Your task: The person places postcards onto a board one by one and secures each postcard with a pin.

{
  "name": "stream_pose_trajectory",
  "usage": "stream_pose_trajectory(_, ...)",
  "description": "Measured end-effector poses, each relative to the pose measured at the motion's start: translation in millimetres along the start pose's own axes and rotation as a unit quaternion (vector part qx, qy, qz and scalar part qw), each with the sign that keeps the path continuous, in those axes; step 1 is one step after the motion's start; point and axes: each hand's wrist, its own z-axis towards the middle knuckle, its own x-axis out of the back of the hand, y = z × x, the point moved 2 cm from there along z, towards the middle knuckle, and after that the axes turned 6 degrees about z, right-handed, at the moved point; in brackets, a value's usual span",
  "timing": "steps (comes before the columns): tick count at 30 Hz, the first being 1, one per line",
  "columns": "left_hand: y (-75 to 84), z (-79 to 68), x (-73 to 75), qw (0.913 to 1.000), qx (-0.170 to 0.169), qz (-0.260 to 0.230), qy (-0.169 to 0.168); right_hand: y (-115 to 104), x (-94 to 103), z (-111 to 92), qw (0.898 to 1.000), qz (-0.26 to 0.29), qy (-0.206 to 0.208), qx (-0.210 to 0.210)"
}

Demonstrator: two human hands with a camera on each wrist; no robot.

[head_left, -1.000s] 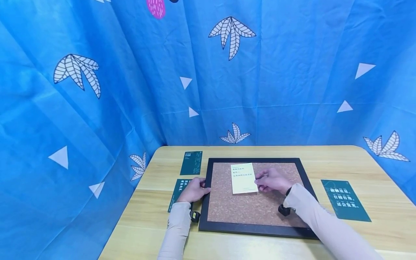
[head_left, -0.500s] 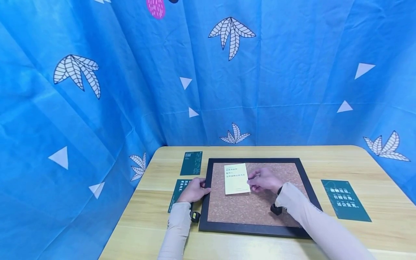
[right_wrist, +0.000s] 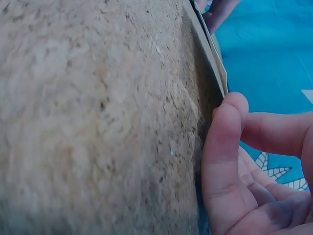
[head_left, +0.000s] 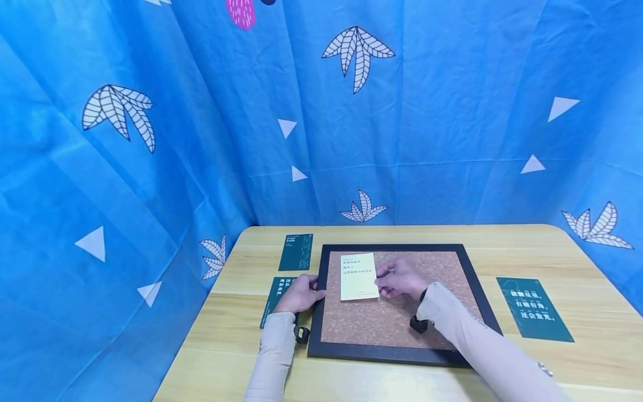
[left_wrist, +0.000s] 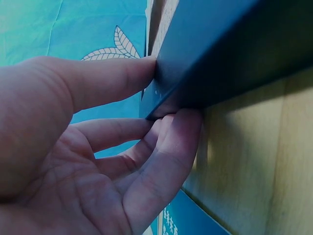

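A pale yellow printed card (head_left: 359,277) is over the upper left part of a black-framed corkboard (head_left: 402,329) in the head view. My right hand (head_left: 402,278) pinches the card's right edge between thumb and fingertips. The right wrist view shows the card (right_wrist: 215,61) edge-on, close over the cork (right_wrist: 98,117). My left hand (head_left: 298,294) grips the corkboard's left side; in the left wrist view its thumb (left_wrist: 117,81) presses the upper face of the black frame (left_wrist: 190,39) and its fingers (left_wrist: 168,147) reach under the edge.
Left of the board lie two dark green cards, the upper card (head_left: 295,252) and the lower card (head_left: 276,298), the latter partly behind my left hand. Another green card (head_left: 534,310) lies to the right on the wooden table (head_left: 221,346). A blue patterned curtain (head_left: 442,123) hangs behind and at the left.
My right hand has moved left over the corkboard, carrying the yellow card with it. The left hand has stayed at the board's left edge.
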Motion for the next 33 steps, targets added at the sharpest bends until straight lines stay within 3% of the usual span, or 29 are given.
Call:
stream_pose_trajectory(13,-1.2,1.7,-1.4,1.0,0.001,0.007,0.003,0,-12.3,5,1.0,-0.006,0.025,0.005)
stream_pose_trajectory(20,-2.2,2.1,-0.5,1.0,-0.002,0.009,0.003,-5,-16.8,2,1.0,-0.003,0.003,0.007)
stream_pose_trajectory(33,-2.2,3.7,-0.7,0.9999,0.001,0.015,0.006,-6,-20.7,4,1.0,-0.014,0.019,0.014)
